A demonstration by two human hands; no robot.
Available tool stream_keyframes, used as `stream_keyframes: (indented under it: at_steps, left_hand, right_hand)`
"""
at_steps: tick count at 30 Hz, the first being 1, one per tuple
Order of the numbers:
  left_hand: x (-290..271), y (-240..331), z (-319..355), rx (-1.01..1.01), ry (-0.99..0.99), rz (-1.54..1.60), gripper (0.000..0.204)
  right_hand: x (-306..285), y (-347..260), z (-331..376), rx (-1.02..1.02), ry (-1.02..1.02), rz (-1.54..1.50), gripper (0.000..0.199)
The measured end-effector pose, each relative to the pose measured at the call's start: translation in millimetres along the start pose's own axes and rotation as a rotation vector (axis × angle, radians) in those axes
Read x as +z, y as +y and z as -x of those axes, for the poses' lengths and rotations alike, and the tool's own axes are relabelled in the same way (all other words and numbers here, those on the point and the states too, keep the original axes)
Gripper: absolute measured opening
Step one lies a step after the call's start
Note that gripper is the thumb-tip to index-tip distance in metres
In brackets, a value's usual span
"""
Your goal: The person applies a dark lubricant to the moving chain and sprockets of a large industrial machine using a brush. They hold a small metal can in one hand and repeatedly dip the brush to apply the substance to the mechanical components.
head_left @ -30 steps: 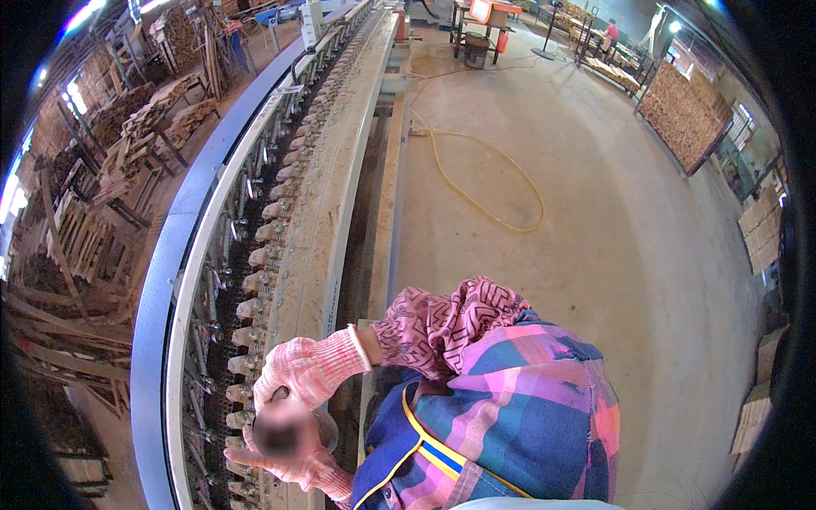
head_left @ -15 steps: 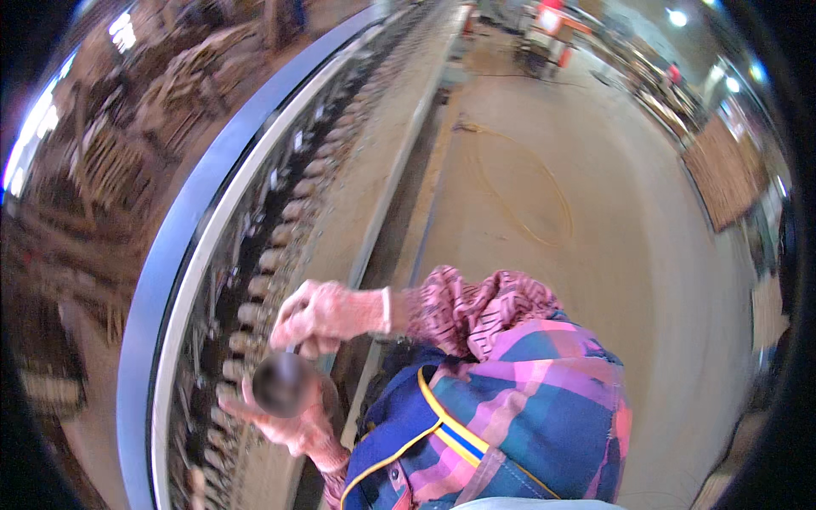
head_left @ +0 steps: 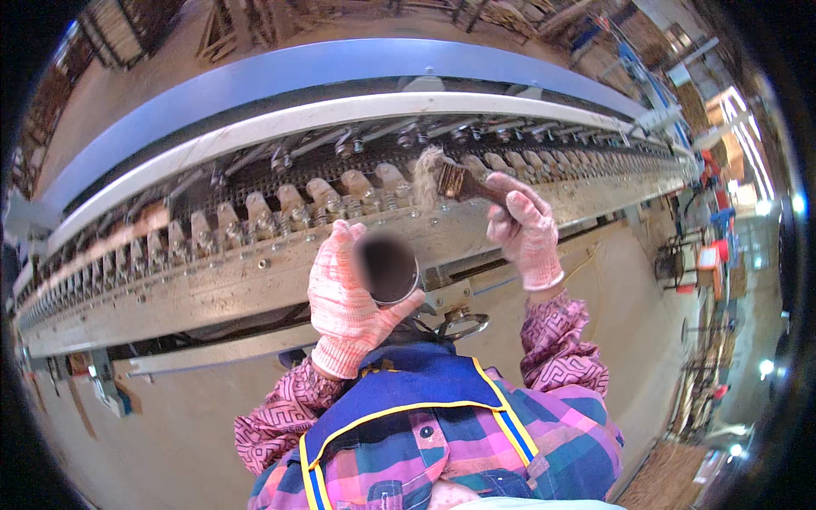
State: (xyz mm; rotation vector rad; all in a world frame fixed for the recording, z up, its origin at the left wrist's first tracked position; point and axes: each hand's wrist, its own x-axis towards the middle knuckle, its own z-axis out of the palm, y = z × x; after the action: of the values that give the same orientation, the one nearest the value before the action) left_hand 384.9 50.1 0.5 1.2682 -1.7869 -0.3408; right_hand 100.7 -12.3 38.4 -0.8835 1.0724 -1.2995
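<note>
Both my hands wear pink-and-white knit gloves. In my left hand (head_left: 344, 302) is a round cup (head_left: 411, 280), its dark mouth turned up and its inside blurred. The fingers and thumb wrap around its side. Higher up on the right, my right hand (head_left: 529, 228) grips the handle of a paintbrush (head_left: 463, 183). Its pale, shaggy bristles point left, in front of a row of metal fingers (head_left: 323, 194) on a long machine. Whether the bristles touch the machine I cannot tell.
The long machine bed (head_left: 204, 285) crosses in front of me, with a white rail (head_left: 340, 109) and a blue beam (head_left: 357, 64) behind the metal fingers. A round ring-shaped part (head_left: 466, 325) sits below the bed. A red-and-white object (head_left: 710, 255) stands far right.
My view has turned, so the machine now runs across it. My right hand has moved away from the cup, and the brush shows over the machine. The left hand keeps the cup.
</note>
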Motion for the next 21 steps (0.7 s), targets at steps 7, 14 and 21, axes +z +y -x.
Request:
stream_keyframes:
  at_steps: [7, 14, 21]
  left_hand:
    - [0, -10, 2, -0.055, 0.018, 0.044, 0.149]
    - [-3, -17, 5, -0.059, 0.031, 0.024, 0.144]
    - [-1, -19, 5, -0.086, 0.054, 0.094, 0.13]
  right_hand:
    - [35, -24, -120, -0.755, -0.564, 1.44, 0.032]
    - [85, 14, -171, -0.497, -0.668, 1.447, 0.03]
    - [83, 42, -151, -0.528, -0.578, 1.805, 0.03]
